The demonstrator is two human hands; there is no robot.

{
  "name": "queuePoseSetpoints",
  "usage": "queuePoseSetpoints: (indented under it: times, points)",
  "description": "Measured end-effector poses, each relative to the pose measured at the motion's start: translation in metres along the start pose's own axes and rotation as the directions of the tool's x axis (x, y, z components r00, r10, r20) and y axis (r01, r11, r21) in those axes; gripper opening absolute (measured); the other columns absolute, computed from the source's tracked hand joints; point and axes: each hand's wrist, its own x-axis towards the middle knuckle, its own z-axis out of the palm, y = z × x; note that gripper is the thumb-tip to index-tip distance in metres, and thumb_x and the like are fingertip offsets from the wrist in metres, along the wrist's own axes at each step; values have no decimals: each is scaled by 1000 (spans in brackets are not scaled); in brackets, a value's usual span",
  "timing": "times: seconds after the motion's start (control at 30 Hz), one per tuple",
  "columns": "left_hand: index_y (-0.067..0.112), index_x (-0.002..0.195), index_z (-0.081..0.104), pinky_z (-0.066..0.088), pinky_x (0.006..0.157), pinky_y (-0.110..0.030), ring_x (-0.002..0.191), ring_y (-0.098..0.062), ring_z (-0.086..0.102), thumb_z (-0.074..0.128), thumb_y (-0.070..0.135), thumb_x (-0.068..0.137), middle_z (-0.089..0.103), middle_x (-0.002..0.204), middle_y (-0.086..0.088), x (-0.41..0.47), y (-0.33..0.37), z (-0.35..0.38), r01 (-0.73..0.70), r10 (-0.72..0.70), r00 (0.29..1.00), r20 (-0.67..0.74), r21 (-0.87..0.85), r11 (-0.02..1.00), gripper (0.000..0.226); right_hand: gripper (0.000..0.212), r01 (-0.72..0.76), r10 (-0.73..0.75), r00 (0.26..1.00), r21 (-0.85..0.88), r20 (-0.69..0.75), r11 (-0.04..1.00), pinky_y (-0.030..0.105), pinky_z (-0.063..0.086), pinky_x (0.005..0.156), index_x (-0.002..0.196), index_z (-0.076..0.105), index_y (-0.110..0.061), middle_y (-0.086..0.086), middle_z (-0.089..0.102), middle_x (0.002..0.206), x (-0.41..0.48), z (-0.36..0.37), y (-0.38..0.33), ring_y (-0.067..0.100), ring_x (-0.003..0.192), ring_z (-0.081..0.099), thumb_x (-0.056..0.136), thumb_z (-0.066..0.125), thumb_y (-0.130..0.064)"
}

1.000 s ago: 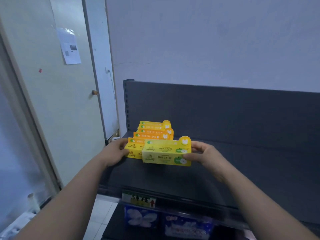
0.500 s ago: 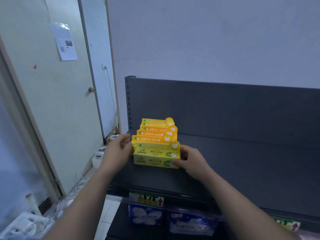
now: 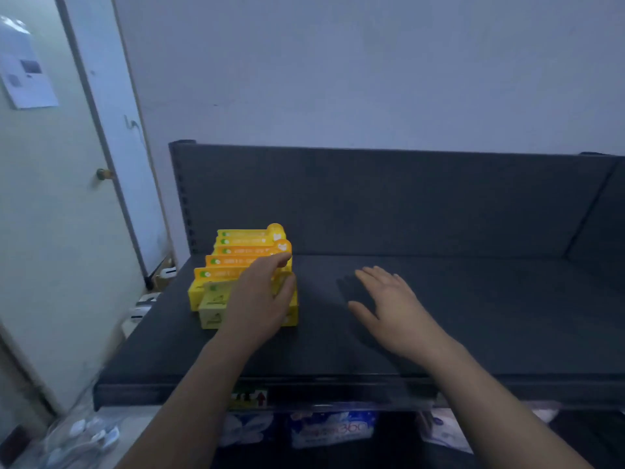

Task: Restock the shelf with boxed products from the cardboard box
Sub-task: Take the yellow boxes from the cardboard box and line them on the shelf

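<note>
A row of several yellow and orange boxes (image 3: 236,262) stands at the left end of the dark shelf (image 3: 439,316), one behind another. The front yellow box (image 3: 213,311) is partly covered by my left hand (image 3: 260,299), which rests flat on its top and front with fingers spread over the row. My right hand (image 3: 389,306) hovers over the bare shelf to the right of the boxes, fingers apart, holding nothing. The cardboard box is out of view.
The shelf's back panel (image 3: 389,204) rises behind the boxes. A lower shelf holds blue and white packages (image 3: 331,431). A door (image 3: 50,214) with a knob stands on the left; white items (image 3: 84,434) lie on the floor.
The front yellow box went from being held in the air to standing on the shelf in front of the row. My right hand let go and moved right; my left hand moved onto the box.
</note>
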Motion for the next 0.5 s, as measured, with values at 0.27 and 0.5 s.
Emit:
queuePoseSetpoints:
  times: [0.27, 0.5]
  points:
    - [14, 118, 63, 45, 95, -49, 106, -26, 62, 38, 47, 83, 67, 115, -5, 1, 84, 76, -211, 206, 970, 131, 28, 977, 55, 60, -198, 189, 978, -104, -83, 975, 32, 1, 121, 152, 21, -19, -2, 20, 159, -75, -30, 77, 14, 148, 9, 100, 38, -42]
    - [16, 121, 62, 43, 99, -45, 110, -20, 58, 46, 41, 85, 64, 119, 0, -21, 191, 161, -275, 314, 911, 269, -173, 946, 47, 60, -370, 356, 924, -88, -138, 925, 33, 0, 121, 152, 20, -20, -2, 20, 159, -158, -73, 167, 14, 148, 9, 100, 38, -43]
